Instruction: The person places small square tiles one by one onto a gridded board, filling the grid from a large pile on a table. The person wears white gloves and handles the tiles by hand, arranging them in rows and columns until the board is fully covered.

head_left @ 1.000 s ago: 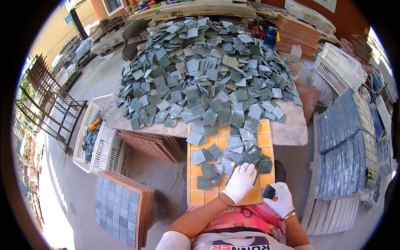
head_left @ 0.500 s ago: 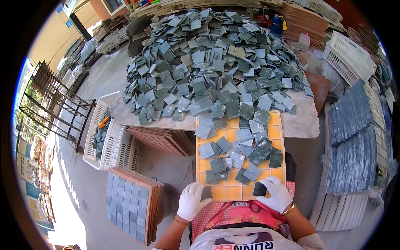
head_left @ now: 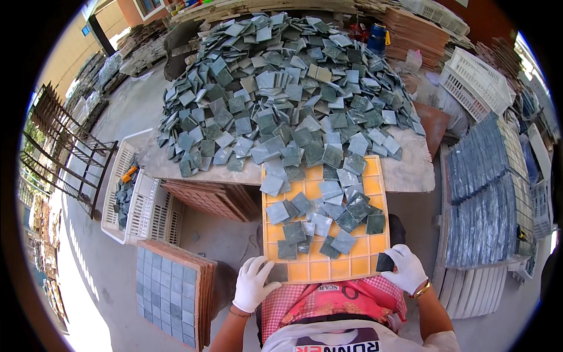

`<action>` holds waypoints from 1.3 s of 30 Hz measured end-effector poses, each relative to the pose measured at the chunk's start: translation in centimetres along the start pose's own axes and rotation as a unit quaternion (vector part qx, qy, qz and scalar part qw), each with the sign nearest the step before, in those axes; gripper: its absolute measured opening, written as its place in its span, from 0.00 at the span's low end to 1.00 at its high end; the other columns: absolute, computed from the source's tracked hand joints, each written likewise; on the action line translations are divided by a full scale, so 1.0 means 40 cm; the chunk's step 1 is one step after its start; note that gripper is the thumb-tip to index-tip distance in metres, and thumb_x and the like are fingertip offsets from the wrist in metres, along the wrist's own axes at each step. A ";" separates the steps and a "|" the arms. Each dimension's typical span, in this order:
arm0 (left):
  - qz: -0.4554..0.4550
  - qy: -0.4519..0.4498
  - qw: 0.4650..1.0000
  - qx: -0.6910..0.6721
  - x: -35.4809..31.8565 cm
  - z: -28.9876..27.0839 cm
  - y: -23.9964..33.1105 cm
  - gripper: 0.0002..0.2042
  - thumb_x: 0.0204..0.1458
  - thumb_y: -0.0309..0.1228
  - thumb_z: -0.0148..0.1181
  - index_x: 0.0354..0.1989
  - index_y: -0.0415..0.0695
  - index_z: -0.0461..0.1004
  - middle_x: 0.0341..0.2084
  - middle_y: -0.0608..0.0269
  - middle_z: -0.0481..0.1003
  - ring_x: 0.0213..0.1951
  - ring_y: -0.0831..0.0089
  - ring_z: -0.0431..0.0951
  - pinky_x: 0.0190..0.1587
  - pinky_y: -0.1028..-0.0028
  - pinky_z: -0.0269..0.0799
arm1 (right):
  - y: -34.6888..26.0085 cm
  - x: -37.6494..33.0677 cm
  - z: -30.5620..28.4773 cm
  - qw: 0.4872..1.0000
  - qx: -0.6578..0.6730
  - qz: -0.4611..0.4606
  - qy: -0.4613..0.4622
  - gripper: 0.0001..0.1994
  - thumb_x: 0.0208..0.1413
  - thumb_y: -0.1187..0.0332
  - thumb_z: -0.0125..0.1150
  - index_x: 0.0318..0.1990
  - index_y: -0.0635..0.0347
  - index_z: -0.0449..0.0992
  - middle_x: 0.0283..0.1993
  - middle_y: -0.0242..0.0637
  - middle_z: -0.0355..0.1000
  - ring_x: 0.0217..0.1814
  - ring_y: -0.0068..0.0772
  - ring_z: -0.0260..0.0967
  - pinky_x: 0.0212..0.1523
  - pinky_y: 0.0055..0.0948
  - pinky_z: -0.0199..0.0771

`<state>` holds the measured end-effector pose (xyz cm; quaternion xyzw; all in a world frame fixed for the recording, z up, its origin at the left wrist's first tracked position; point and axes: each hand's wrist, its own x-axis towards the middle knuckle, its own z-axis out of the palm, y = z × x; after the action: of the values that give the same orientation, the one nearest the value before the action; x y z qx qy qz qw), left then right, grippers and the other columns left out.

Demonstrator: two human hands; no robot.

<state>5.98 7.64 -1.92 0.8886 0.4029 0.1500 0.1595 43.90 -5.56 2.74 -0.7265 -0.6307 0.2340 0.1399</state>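
Hands (head_left: 407, 270) at tray (head_left: 325, 271) corners: right grips tile (head_left: 385, 263), left (head_left: 251, 286) apparently touches another (head_left: 279, 273).

The loose tiles (head_left: 344, 242) look like stone, matt and slightly rough, some with a chalky film. The tray (head_left: 320, 270) is smooth plastic with a soft sheen. The gloves (head_left: 252, 286) are matt cloth, the apron (head_left: 360, 297) thin cloth. The bracelet (head_left: 421, 288) is glossy metal. The tabletop (head_left: 407, 171) looks dull and dusty, the planks (head_left: 264, 14) rough wood, the crate (head_left: 478, 82) plastic.
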 end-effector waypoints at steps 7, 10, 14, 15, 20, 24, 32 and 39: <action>0.008 0.016 1.000 0.001 0.002 0.014 -0.011 0.27 0.35 0.38 0.71 0.47 0.44 0.73 0.47 0.59 0.70 0.52 0.56 0.68 0.53 0.61 0.65 | -0.023 0.033 0.012 0.997 0.002 -0.057 0.048 0.25 0.41 0.64 0.69 0.49 0.58 0.71 0.46 0.46 0.66 0.45 0.48 0.70 0.44 0.39 0.74; 0.039 0.021 0.999 -0.010 0.032 0.001 -0.002 0.27 0.35 0.39 0.71 0.46 0.43 0.73 0.46 0.57 0.70 0.51 0.55 0.68 0.54 0.60 0.66 | -0.046 0.066 0.004 0.996 0.011 -0.074 0.049 0.26 0.41 0.62 0.70 0.50 0.57 0.71 0.48 0.46 0.66 0.46 0.49 0.70 0.46 0.39 0.73; 0.046 0.051 0.997 -0.034 0.090 -0.020 0.025 0.27 0.36 0.40 0.71 0.46 0.43 0.73 0.45 0.57 0.71 0.51 0.53 0.69 0.53 0.60 0.66 | -0.062 0.096 0.006 0.994 0.000 -0.098 0.049 0.27 0.43 0.59 0.69 0.51 0.57 0.70 0.50 0.46 0.66 0.48 0.48 0.70 0.48 0.39 0.73; 0.045 0.063 0.996 -0.037 0.103 -0.017 0.026 0.27 0.36 0.40 0.71 0.46 0.43 0.73 0.45 0.57 0.71 0.51 0.53 0.69 0.53 0.60 0.66 | -0.069 0.101 0.009 0.995 0.001 -0.095 0.042 0.27 0.43 0.59 0.69 0.52 0.56 0.70 0.50 0.46 0.66 0.49 0.49 0.69 0.48 0.39 0.73; 0.027 0.080 0.996 -0.033 0.245 -0.012 0.026 0.28 0.37 0.41 0.71 0.48 0.43 0.72 0.44 0.57 0.71 0.48 0.53 0.69 0.50 0.60 0.68 | -0.058 0.119 0.041 0.994 -0.001 -0.100 0.037 0.28 0.44 0.58 0.68 0.54 0.54 0.68 0.51 0.46 0.66 0.49 0.49 0.70 0.48 0.39 0.73; -0.002 0.010 1.000 0.014 0.274 0.008 0.050 0.29 0.37 0.45 0.71 0.48 0.44 0.73 0.42 0.58 0.70 0.46 0.53 0.70 0.49 0.61 0.69 | -0.034 0.106 0.042 0.998 0.004 -0.054 0.044 0.28 0.43 0.57 0.69 0.53 0.55 0.70 0.50 0.45 0.66 0.48 0.48 0.70 0.48 0.39 0.73; 0.028 0.083 0.996 -0.022 0.401 0.001 0.034 0.24 0.44 0.38 0.66 0.50 0.42 0.71 0.47 0.57 0.71 0.45 0.54 0.72 0.46 0.61 0.71 | 0.036 0.096 0.111 0.990 0.004 -0.045 0.133 0.27 0.38 0.57 0.73 0.47 0.56 0.74 0.45 0.40 0.69 0.40 0.40 0.72 0.41 0.35 0.75; 0.006 0.040 0.997 0.067 0.589 0.034 0.001 0.32 0.41 0.35 0.67 0.58 0.43 0.65 0.49 0.58 0.68 0.41 0.52 0.71 0.44 0.61 0.71 | 0.032 0.099 0.127 0.981 0.061 -0.039 0.180 0.27 0.36 0.57 0.74 0.46 0.55 0.75 0.43 0.37 0.69 0.29 0.30 0.71 0.34 0.30 0.75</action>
<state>21.39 25.41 0.12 0.8930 0.4128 0.1593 0.0819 42.75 -2.35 -2.87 -0.7214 -0.6078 0.1317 0.3046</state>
